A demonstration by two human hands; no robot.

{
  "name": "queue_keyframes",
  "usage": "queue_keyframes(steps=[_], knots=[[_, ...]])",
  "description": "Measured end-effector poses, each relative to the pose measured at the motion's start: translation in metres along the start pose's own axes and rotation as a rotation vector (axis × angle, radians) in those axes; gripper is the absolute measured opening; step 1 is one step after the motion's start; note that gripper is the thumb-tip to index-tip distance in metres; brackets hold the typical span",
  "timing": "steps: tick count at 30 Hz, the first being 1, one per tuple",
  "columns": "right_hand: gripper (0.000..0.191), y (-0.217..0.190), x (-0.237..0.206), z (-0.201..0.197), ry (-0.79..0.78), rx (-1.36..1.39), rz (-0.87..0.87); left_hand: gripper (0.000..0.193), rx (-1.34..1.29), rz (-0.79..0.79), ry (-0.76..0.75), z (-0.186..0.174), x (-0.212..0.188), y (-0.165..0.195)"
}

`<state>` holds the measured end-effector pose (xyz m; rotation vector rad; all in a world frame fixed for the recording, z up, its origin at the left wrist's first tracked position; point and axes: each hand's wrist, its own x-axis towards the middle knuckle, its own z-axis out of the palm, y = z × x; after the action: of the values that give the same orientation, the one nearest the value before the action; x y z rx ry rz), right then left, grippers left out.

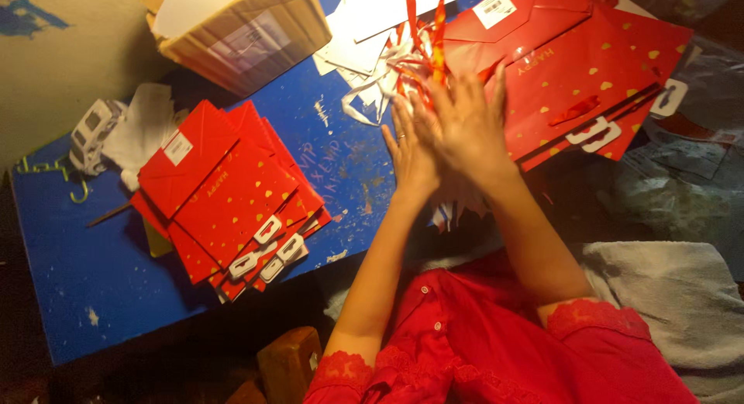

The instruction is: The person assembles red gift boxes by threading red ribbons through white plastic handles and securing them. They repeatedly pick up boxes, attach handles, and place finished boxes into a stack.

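Note:
Both of my hands lie flat, fingers spread, on a bundle of red and white paper strips (411,67) at the near edge of the blue table (93,272). My right hand (465,125) overlaps my left hand (411,152), which wears a ring. The strips fan out above my fingertips and poke out below my wrists. To the right of my hands lies a pile of flat red gift bags with gold hearts (589,70). A second stack of the same red bags (232,195) sits to the left.
A cardboard box (240,32) stands at the table's far side. White paper sheets (372,16) lie behind the strips. White plastic pieces (93,132) and a crumpled white cloth sit at far left. A grey towel (666,295) lies at lower right.

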<state>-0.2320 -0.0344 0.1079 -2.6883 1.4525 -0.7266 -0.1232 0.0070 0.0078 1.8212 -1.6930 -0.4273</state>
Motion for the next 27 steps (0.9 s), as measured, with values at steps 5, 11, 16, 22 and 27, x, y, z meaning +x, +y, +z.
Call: queue_keyframes(steps=[5, 11, 16, 22, 27], knots=[[0.041, -0.015, -0.051, -0.039, -0.108, 0.201, -0.006, 0.107, 0.051, 0.007, 0.011, -0.007, -0.004, 0.007], [0.025, 0.013, -0.085, -0.084, 0.125, 0.343, 0.153, 0.104, 0.084, 0.016, -0.103, -0.034, 0.004, 0.041], [0.017, 0.051, -0.100, -0.090, 0.286, 0.248, 0.300, 0.093, -0.002, 0.268, 0.074, -0.031, 0.006, 0.098], [0.019, 0.072, -0.116, -0.092, 0.336, 0.248, 0.349, 0.090, 0.072, 0.373, -0.100, -0.010, 0.013, 0.137], [0.020, 0.077, -0.123, -0.092, 0.348, 0.309, 0.381, 0.051, 0.067, 0.464, -0.007, -0.006, 0.017, 0.131]])
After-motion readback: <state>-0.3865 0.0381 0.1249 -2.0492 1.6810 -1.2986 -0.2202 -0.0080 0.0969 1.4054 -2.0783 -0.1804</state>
